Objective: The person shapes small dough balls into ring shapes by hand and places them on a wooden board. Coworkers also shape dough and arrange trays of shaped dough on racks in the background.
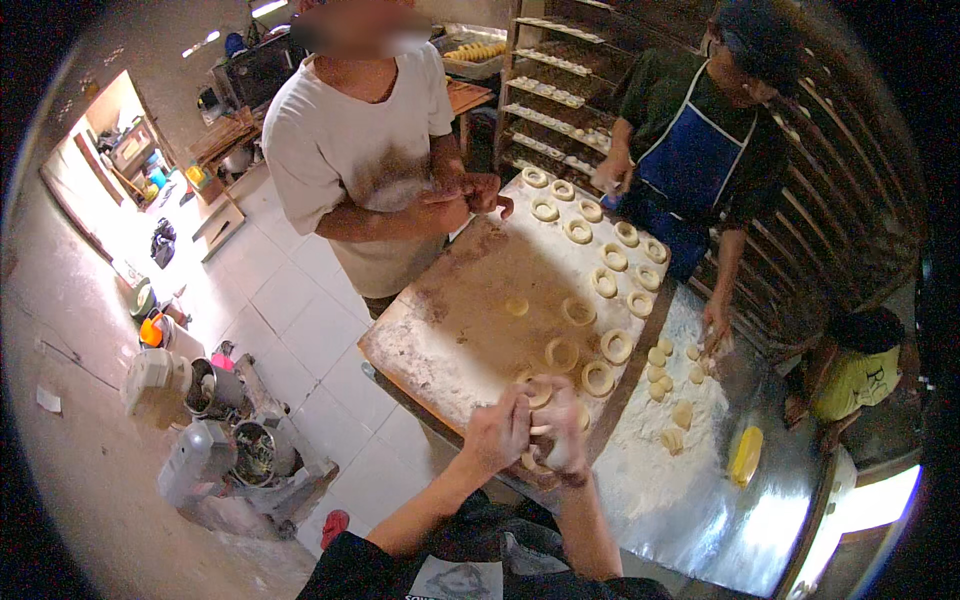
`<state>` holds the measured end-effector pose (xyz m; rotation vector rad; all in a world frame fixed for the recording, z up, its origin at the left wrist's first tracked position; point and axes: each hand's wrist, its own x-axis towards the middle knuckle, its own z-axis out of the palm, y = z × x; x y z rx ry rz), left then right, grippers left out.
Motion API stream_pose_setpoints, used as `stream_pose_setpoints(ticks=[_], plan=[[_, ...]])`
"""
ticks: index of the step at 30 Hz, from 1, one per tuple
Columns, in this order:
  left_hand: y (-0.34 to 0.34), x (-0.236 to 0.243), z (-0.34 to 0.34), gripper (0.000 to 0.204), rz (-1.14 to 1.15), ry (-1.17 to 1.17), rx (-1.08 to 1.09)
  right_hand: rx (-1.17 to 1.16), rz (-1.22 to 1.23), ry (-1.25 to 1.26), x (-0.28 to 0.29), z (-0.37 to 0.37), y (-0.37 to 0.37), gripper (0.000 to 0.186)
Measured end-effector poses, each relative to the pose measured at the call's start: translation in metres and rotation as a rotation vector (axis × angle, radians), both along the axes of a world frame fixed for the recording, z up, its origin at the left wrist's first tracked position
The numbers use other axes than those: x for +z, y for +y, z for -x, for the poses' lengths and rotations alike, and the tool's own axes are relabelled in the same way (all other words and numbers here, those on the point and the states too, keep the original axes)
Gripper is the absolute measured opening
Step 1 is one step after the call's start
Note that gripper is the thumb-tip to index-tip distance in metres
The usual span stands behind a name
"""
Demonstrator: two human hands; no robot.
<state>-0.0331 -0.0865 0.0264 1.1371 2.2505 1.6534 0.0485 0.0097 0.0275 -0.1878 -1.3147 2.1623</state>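
Observation:
At the near end of a floured board (425,320), my left hand (500,430) has its fingers closed on a pale piece of dough (540,428). My right hand (565,440) is at the same piece, smeared by motion, so its grip is unclear. Several dough rings (616,346) lie on the board around and beyond my hands, mostly along its right side. On the metal table (760,510) to my right, dough balls (660,375) lie in flour beside a yellow oblong object (745,455).
Two co-workers (360,170) (690,150) stand across from me at the board; another person (850,370) is low at the right. A rack (550,85) of dough trays stands behind. Mixers (200,460) and bowls sit on the left, by the tiled floor (300,310).

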Motion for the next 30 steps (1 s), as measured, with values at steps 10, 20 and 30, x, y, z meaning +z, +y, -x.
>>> stream_pose_setpoints(ticks=[10,20,30], plan=[[-0.014,0.009,0.046,0.025,0.172,-0.156,-0.069,0.041,-0.035,-0.43,-0.008,0.039,0.0,0.064],[-0.018,0.01,0.065,0.035,0.084,-0.205,-0.087,0.19,-0.336,-0.484,0.008,0.074,-0.011,0.081],[-0.041,-0.005,0.106,0.05,0.7,0.151,0.228,-0.195,-1.324,-1.191,0.007,0.084,-0.013,0.087]])
